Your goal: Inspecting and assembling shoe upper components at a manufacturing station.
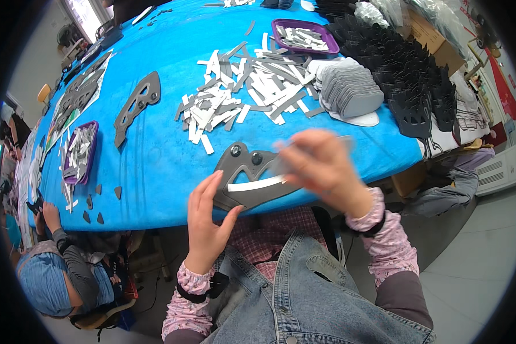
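Bright, even daylight from the window (85, 16) at 11 o'clock. Right hand (321, 166) motion-blurred. Fisheye bending and dark vignette at rim.
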The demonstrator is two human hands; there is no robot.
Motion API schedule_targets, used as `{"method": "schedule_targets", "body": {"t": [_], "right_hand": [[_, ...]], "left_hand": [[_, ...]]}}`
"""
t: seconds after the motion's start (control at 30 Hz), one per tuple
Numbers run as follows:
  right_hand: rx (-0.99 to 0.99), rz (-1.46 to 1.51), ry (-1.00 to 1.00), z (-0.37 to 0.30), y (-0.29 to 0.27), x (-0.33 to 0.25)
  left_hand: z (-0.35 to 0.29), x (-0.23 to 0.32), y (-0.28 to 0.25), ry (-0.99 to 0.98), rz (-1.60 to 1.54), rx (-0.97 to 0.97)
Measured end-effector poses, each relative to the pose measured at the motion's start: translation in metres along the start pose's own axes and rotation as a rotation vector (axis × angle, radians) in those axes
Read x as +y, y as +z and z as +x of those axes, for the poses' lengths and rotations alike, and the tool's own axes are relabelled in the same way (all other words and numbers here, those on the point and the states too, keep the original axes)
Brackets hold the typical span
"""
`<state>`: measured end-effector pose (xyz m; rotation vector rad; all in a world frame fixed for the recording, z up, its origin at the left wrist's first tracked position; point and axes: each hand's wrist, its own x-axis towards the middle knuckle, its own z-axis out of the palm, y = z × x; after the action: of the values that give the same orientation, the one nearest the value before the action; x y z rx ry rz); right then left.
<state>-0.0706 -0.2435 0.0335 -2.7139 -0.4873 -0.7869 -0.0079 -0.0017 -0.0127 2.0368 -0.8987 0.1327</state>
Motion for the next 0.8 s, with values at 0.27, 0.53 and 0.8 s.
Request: {"method": "schedule_targets", "body": {"t": [0.27, 0.53, 0.8], "right_hand": [[-0.029, -0.044, 0.434, -0.01, 0.023, -0.007], [-0.01, 0.038, 0.548, -0.03, 0.031, -0.006], [-0.061, -0.088, 0.475, -0.018, 0.034, -0.008]], "left_hand": [[0.003, -0.004, 0.003, -0.068, -0.036, -0.025], [0.013, 0.004, -0.002, 0.015, 0.049, -0.136], [0.013, 0.012, -0.005, 0.031, 0.118, -0.182]]}}
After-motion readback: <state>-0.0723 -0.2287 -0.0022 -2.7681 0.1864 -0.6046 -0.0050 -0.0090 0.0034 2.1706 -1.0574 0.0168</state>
